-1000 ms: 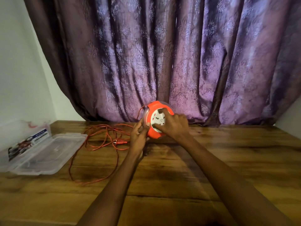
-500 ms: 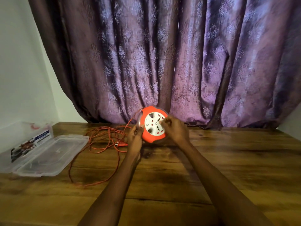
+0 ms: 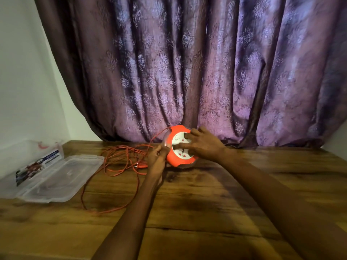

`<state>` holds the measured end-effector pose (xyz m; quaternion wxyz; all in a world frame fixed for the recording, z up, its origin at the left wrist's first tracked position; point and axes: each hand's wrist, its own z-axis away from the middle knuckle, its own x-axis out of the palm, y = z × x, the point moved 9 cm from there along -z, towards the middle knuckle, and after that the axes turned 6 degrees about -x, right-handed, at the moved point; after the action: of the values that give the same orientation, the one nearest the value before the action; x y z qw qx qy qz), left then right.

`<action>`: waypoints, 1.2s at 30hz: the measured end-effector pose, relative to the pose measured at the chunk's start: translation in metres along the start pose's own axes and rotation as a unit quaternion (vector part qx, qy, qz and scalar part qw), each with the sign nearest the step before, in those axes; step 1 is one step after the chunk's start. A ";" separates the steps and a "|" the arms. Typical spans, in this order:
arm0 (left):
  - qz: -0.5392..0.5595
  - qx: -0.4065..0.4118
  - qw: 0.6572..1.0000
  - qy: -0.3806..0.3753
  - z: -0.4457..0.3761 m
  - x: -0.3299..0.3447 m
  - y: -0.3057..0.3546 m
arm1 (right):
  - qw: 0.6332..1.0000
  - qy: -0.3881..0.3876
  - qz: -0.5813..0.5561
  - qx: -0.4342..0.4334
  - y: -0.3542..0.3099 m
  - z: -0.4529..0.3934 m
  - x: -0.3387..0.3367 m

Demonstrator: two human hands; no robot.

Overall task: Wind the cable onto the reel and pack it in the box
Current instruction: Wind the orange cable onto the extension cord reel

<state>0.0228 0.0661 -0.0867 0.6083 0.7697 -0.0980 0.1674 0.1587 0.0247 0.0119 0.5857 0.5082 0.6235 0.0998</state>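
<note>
The left hand (image 3: 157, 156) has its grip closed on the left rim of the orange reel (image 3: 179, 147), fingers curled against the clear edge there. The right hand (image 3: 203, 145) lies over the reel's white socket face, its fingers spread and bent onto that face; whether they pinch a knob or only press on it cannot be told. The reel stands on edge near the table's (image 3: 206, 199) far edge, about midway along it, with its face tilted toward the camera, and its lower rim appears to touch the wood.

From the top left of the reel the orange cable (image 3: 120, 160) runs out and falls in loose, tangled loops on the table to the left of the hands, with one long loop trailing toward the near edge. The cable's plug end (image 3: 140, 166) lies among the loops just beside the left wrist.

Near the table's left edge sits the clear plastic box (image 3: 37, 160), open, its lid (image 3: 62, 177) laid flat toward the cable, a printed label showing inside. A purple patterned curtain (image 3: 187, 72) hangs behind the far edge.
</note>
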 end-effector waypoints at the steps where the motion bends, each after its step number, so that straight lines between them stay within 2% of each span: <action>1: 0.002 -0.006 1.000 -0.006 0.002 0.004 -0.002 | 0.999 -0.003 -0.006 0.048 0.006 0.000 0.001; 3: 0.014 -0.013 0.999 -0.027 0.006 0.012 -0.003 | 0.975 -0.012 -0.089 0.205 0.022 0.004 0.009; 4: 0.024 -0.014 0.999 -0.036 0.007 0.016 -0.003 | 0.939 -0.005 -0.162 0.304 0.029 0.010 0.014; 5: 0.035 -0.013 0.998 -0.042 0.008 0.018 -0.003 | 0.875 0.013 -0.268 0.404 0.035 0.018 0.021; 6: 0.040 -0.011 0.998 -0.043 0.008 0.019 -0.003 | 0.773 0.040 -0.408 0.483 0.033 0.025 0.031; 8: 0.043 -0.008 0.998 -0.044 0.009 0.020 -0.003 | 0.501 0.115 -0.662 0.545 0.014 0.026 0.054; 9: 0.042 -0.005 0.998 -0.045 0.009 0.020 -0.004 | 0.416 0.131 -0.708 0.555 0.006 0.025 0.062; 10: 0.039 -0.001 0.998 -0.043 0.009 0.020 -0.003 | 0.384 0.135 -0.720 0.562 0.000 0.026 0.067; 11: 0.041 -0.001 0.998 -0.040 0.009 0.018 -0.003 | 0.383 0.136 -0.719 0.564 -0.003 0.027 0.068; 12: 0.048 -0.007 0.998 -0.033 0.008 0.016 -0.003 | 0.401 0.138 -0.712 0.560 -0.003 0.026 0.068; 13: 0.060 -0.015 0.998 -0.024 0.007 0.013 -0.003 | 0.439 0.134 -0.696 0.552 0.000 0.026 0.068; 14: 0.069 -0.020 0.997 -0.010 0.006 0.009 -0.003 | 0.498 0.120 -0.668 0.540 0.005 0.025 0.066; 17: 0.072 -0.022 0.996 0.041 -0.001 -0.007 0.002 | 0.728 0.072 -0.474 0.490 0.024 0.030 0.049; 19: 0.064 -0.026 0.996 0.053 -0.006 -0.014 0.006 | 0.843 0.118 -0.368 0.374 0.027 0.021 0.024; 20: 0.061 -0.030 0.996 0.056 -0.009 -0.018 0.007 | 0.886 0.134 -0.335 0.290 0.021 0.014 0.012; 22: 0.053 -0.038 0.996 0.055 -0.010 -0.023 0.008 | 0.947 0.122 -0.263 0.141 0.008 0.006 -0.001; 24: 0.025 -0.042 0.998 0.033 -0.008 -0.022 0.010 | 0.980 0.082 -0.174 0.059 0.001 0.002 -0.004; 27: -0.016 -0.042 0.999 -0.013 -0.004 -0.013 0.013 | 0.994 0.041 -0.098 -0.014 -0.010 0.002 -0.006; 31: -0.047 -0.032 0.998 -0.042 0.001 -0.003 0.013 | 0.999 -0.001 -0.024 -0.038 -0.016 0.006 -0.007; 36: -0.057 -0.034 0.996 -0.056 0.004 0.001 0.009 | 0.997 0.042 0.046 -0.054 -0.020 0.008 -0.011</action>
<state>0.0210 0.0601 -0.0786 0.6364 0.7608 -0.0934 0.0861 0.1522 0.0031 0.0021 0.5808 0.4989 0.6171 0.1815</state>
